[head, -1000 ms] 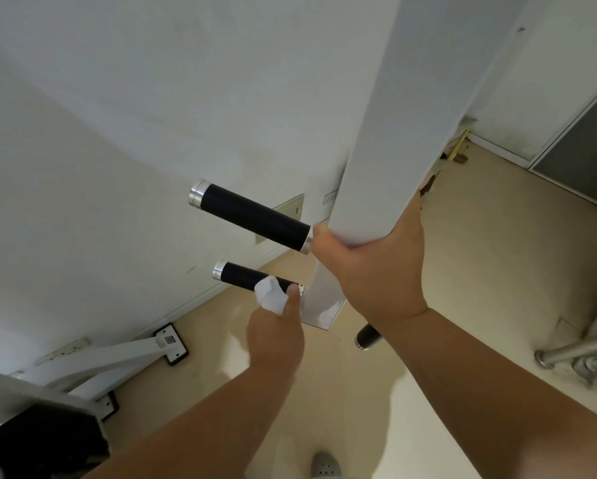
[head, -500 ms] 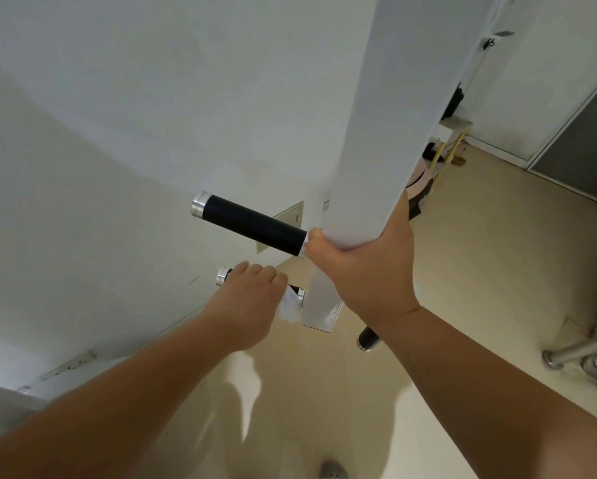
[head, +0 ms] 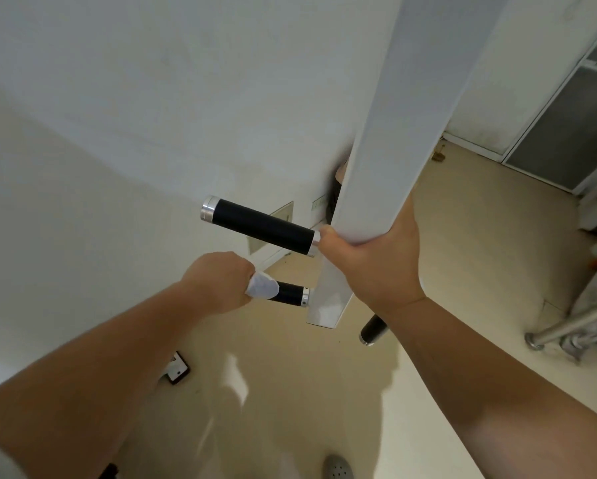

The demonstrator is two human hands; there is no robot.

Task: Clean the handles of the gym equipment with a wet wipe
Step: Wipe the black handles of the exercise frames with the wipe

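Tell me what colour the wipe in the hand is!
White. The wet wipe, held by the left hand, shows in the head view.

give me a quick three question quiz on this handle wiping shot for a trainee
1. True or false: the right hand grips the white square metal post.
2. The left hand holds the white wet wipe around which one?
A. the upper black handle with the silver end cap
B. the lower black handle
C. the black handle beyond the post
3. Fill in: counting both sides of the post, ____ black handles show in all.

Key: 1 true; 2 B; 3 three
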